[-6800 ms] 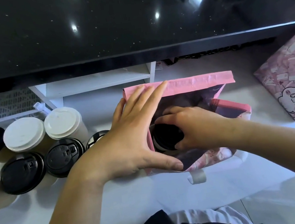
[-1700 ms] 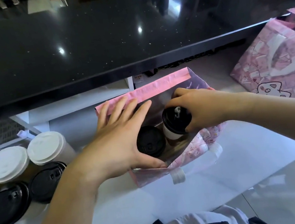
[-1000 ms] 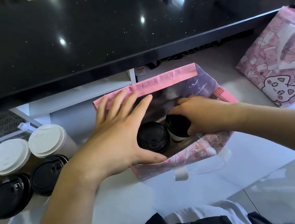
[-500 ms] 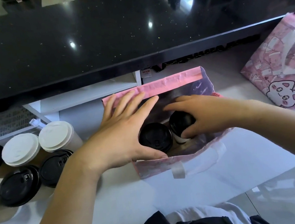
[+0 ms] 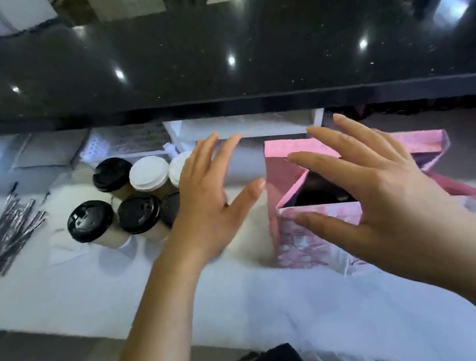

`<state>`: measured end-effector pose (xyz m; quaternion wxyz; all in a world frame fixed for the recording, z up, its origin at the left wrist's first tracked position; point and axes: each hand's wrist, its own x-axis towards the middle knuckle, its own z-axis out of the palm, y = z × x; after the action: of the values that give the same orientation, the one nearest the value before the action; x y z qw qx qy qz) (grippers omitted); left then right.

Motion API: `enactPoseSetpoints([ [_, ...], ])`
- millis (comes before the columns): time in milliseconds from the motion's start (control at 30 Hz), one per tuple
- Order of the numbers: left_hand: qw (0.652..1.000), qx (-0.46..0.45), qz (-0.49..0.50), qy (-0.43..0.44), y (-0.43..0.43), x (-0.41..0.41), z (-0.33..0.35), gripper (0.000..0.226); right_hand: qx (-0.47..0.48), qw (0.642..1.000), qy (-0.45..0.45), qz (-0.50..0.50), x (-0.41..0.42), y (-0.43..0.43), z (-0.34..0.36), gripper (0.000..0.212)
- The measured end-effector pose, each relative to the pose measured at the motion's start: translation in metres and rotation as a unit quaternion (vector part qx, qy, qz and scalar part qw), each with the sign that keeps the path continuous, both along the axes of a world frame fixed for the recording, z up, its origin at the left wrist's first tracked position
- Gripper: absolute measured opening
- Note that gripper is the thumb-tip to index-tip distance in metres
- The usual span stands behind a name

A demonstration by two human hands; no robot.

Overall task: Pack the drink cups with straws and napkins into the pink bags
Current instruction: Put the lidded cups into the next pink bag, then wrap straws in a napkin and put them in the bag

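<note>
A pink bag (image 5: 291,234) stands upright on the white counter, its mouth open with dark cup lids just visible inside. My right hand (image 5: 379,191) hovers over the bag with fingers spread, holding nothing. My left hand (image 5: 212,202) is spread in the air to the left of the bag, over the edge of a cluster of lidded cups (image 5: 140,212). Some of those cups have black lids, some white. A bundle of wrapped straws (image 5: 3,240) lies at the far left, with white napkins (image 5: 62,247) beside the cups.
A black glossy countertop (image 5: 213,55) overhangs the far side. A white shelf unit (image 5: 247,124) sits under it behind the bag. The white counter's front edge (image 5: 67,323) runs below my forearms. The frame is motion-blurred.
Both hands have come off the bag and cup and now hover spread and empty. The view has swung left, bringing the straws and more cups into sight.
</note>
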<state>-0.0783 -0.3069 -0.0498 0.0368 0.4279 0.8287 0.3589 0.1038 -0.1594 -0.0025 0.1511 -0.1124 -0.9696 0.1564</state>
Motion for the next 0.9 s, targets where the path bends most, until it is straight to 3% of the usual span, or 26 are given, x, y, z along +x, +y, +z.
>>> enactPoseSetpoints([
  [100, 0.993, 0.006, 0.121, 0.016, -0.05, 0.014, -0.017, 0.069, 0.013, 0.997, 0.004, 0.078, -0.023, -0.024, -0.002, 0.064],
  [200, 0.977, -0.058, 0.203, 0.012, -0.104, 0.034, -0.032, 0.073, -0.006, 0.984, 0.017, 0.177, -0.044, -0.05, -0.006, 0.062],
  [400, 0.913, -0.155, 0.361, -0.106, -0.194, 0.08, -0.058, 0.073, -0.057, 0.953, 0.003, 0.299, -0.09, -0.098, -0.045, 0.063],
  [633, 0.892, -0.189, 0.38, -0.156, -0.264, 0.059, -0.101, 0.074, -0.094, 0.945, -0.093, 0.3, -0.122, -0.16, -0.119, 0.063],
  [900, 0.899, -0.198, 0.337, -0.198, -0.342, -0.1, -0.149, 0.085, -0.114, 0.962, -0.153, 0.197, -0.189, -0.248, -0.194, 0.063],
])
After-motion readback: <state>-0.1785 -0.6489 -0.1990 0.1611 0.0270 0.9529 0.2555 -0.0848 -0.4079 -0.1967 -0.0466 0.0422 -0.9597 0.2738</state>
